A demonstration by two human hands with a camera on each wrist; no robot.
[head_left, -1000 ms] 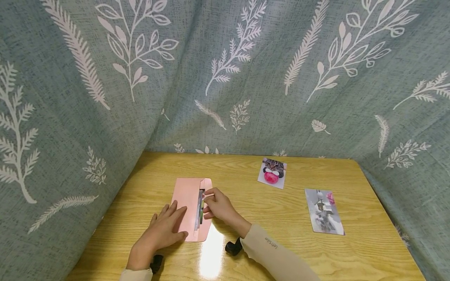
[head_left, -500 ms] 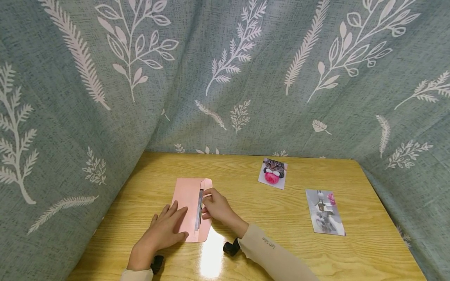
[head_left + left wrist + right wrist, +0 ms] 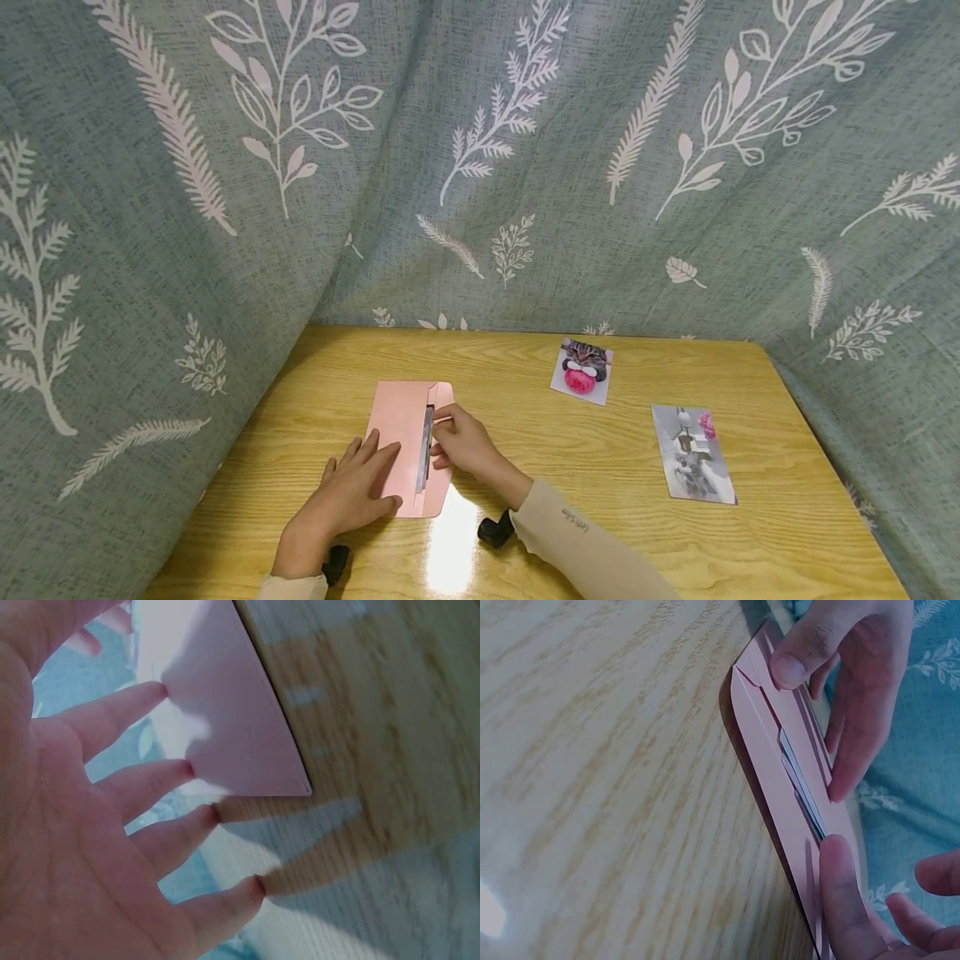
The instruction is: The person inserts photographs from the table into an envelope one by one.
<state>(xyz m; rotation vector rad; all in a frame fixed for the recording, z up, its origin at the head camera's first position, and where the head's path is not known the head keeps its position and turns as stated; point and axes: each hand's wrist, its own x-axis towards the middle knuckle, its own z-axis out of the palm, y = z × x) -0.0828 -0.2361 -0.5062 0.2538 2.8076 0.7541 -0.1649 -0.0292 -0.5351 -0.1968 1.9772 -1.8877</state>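
A pink envelope (image 3: pixel 393 408) lies on the table with its flap folded out to the right. Several printed photos (image 3: pixel 423 454) lie in its opening, their edges showing as a narrow strip. My left hand (image 3: pixel 341 500) rests on the envelope's left part with fingers spread; in the left wrist view its fingertips touch the envelope and table near a corner. My right hand (image 3: pixel 468 442) is at the opening, fingers bent against the photos' edges. In the right wrist view, one fingertip (image 3: pixel 838 851) presses at the end of the photos, while its other fingers stand apart.
A cat photo (image 3: pixel 583 371) lies toward the back of the wooden table (image 3: pixel 510 358). Farther right is a grey photo (image 3: pixel 693 454) with a pink flower. Leaf-patterned curtains (image 3: pixel 480 250) surround the table. A dark device (image 3: pixel 495 530) sits at the right wrist.
My right hand has shifted slightly left, and the photos have slid deeper into the envelope, so less of their coloured edge shows. The left hand has stayed in place.
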